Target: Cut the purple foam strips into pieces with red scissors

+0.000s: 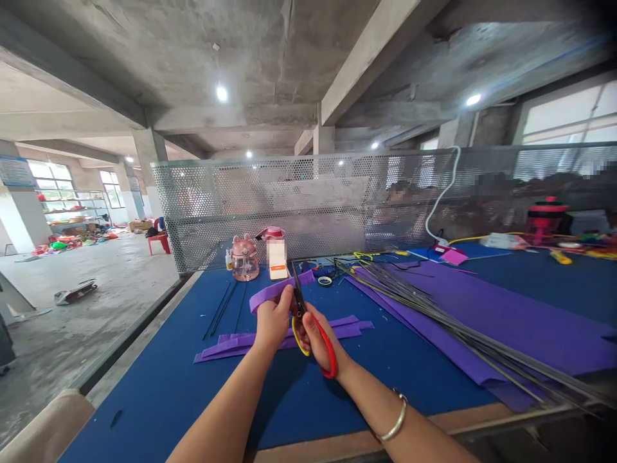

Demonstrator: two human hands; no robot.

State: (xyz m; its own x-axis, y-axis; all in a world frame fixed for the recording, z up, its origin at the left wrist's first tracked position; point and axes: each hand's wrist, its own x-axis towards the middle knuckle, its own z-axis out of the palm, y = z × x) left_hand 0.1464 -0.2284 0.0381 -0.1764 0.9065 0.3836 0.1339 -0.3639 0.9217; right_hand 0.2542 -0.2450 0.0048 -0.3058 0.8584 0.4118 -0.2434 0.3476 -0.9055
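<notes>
My left hand [274, 321] pinches a folded purple strip [263, 297] above the blue table [193, 405]. My right hand [315, 337] is closed round scissors [329, 354] with red and yellow handles. Their dark blades point up and away, next to the strip and my left fingertips; whether they touch the strip I cannot tell. Below and behind my hands, several cut purple strips [231, 347] lie flat on the table. To the right, a large purple sheet [434, 289] has a bundle of long thin grey rods [453, 325] across it.
A pink bottle [245, 260], a white box [278, 260] and a roll of tape [324, 281] stand or lie beyond my hands. Thin black rods [222, 312] are at the left. A perforated metal screen [216, 206] closes the back. A pink-red object [547, 218] stands far right.
</notes>
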